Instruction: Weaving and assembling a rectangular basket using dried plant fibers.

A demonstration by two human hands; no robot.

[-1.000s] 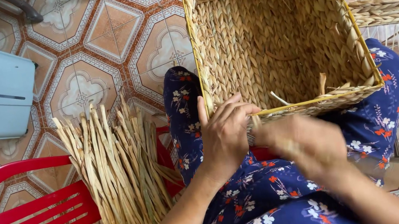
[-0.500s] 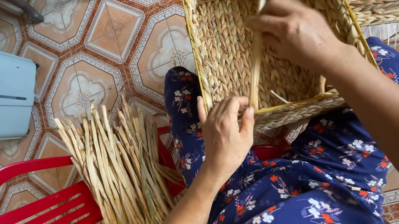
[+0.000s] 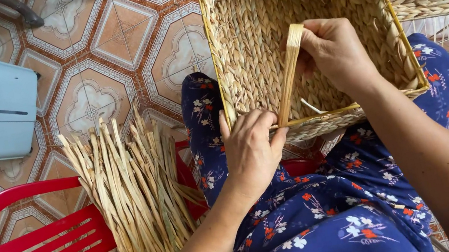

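A flat pale straw strand (image 3: 287,76) slants up from the near rim of the square woven straw basket (image 3: 257,29), its upper end tilted right. The right hand (image 3: 336,49) pinches its top; the left hand (image 3: 252,148) closes on the rim at its foot.

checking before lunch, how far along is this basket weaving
Done: the basket walls and floor look fully woven. In hand: the right hand pulls a straw strand up from the near rim while the left hand steadies that rim. Left: the rim looks unfinished, and a straw bundle lies unused.
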